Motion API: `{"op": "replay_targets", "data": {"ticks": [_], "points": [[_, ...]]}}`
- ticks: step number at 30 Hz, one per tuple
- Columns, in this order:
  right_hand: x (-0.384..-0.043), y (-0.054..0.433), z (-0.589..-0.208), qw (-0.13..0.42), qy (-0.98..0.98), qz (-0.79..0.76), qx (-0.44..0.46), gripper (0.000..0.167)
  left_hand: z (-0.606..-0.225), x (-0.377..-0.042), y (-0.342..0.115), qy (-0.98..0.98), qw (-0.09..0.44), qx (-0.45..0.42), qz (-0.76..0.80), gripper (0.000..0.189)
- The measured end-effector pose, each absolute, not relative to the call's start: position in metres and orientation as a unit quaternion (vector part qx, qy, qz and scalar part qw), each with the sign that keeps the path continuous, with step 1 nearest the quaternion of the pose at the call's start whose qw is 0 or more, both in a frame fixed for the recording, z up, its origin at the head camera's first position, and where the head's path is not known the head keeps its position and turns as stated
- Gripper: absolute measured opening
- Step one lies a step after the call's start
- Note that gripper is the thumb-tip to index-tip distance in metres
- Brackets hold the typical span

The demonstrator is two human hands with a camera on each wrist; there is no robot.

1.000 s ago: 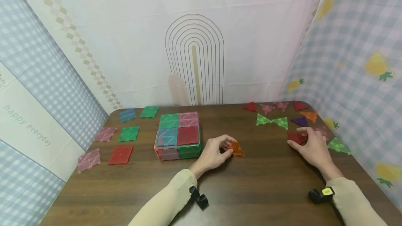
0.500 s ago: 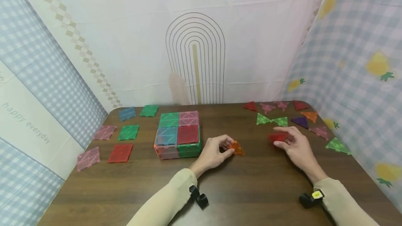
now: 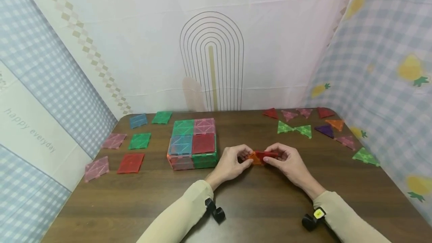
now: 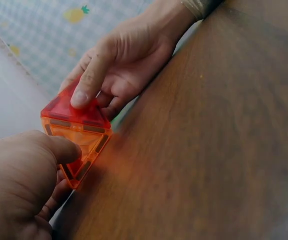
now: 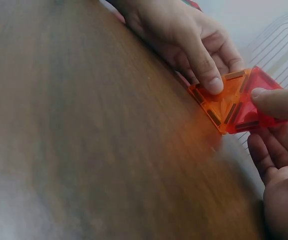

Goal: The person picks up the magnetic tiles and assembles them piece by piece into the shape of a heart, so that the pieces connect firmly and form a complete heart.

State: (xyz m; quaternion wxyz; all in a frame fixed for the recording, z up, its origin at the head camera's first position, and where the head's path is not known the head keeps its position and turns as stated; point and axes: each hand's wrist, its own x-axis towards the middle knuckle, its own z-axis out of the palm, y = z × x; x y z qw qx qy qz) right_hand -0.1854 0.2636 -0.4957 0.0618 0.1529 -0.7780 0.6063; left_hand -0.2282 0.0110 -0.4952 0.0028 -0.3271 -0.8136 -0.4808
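Near the middle of the table, my left hand (image 3: pixel 233 163) pinches an orange triangular magnetic tile (image 4: pixel 86 140) between thumb and fingers. Facing it, my right hand (image 3: pixel 289 161) pinches a red triangular magnetic tile (image 5: pixel 249 107), its thumb on the tile's face. In both wrist views the two tiles meet along one edge. Just left of my left hand stands a box built of square magnetic tiles (image 3: pixel 192 143), with green, pink, blue and red squares on top. The fingers behind the tiles are partly hidden.
Loose square tiles lie at the left, among them a red square (image 3: pixel 131 163) and a green square (image 3: pixel 140 141). Several triangles lie at the far right, including a purple triangle (image 3: pixel 324 130) and a green triangle (image 3: pixel 366 156). A patterned cloth (image 3: pixel 152 48) hangs behind the table.
My right hand has picked up the red triangle from the right side and carried it left to the orange one. My left hand has stayed in place with the orange triangle.
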Motion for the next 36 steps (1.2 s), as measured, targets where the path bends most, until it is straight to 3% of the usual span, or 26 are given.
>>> {"op": "replay_targets", "data": {"ticks": [7,12,20,24,30,33,36], "points": [[-0.188,0.265,-0.497,0.045,-0.788,0.596,0.149,0.019,-0.497,-0.231,0.012,-0.815,0.007,-0.332,-0.475,0.014],[-0.183,0.272,-0.5,0.046,-0.792,0.587,0.159,0.032,-0.499,-0.229,0.012,-0.815,0.003,-0.332,-0.475,0.014],[-0.174,0.324,-0.496,0.128,-0.78,0.596,0.145,0.045,-0.5,-0.228,0.013,-0.818,0.007,-0.335,-0.468,0.015],[-0.169,0.367,-0.495,0.2,-0.782,0.583,0.093,0.044,-0.5,-0.228,0.013,-0.818,0.005,-0.338,-0.465,0.015],[-0.161,0.434,-0.491,0.335,-0.797,0.498,-0.062,0.041,-0.5,-0.229,0.012,-0.819,0.002,-0.337,-0.465,0.015],[-0.153,0.459,-0.488,0.339,-0.811,0.455,-0.141,0.044,-0.5,-0.229,0.012,-0.819,0.005,-0.338,-0.464,0.015],[-0.146,0.476,-0.488,0.299,-0.847,0.396,-0.192,0.05,-0.499,-0.229,0.012,-0.819,0.006,-0.34,-0.463,0.015]]}}
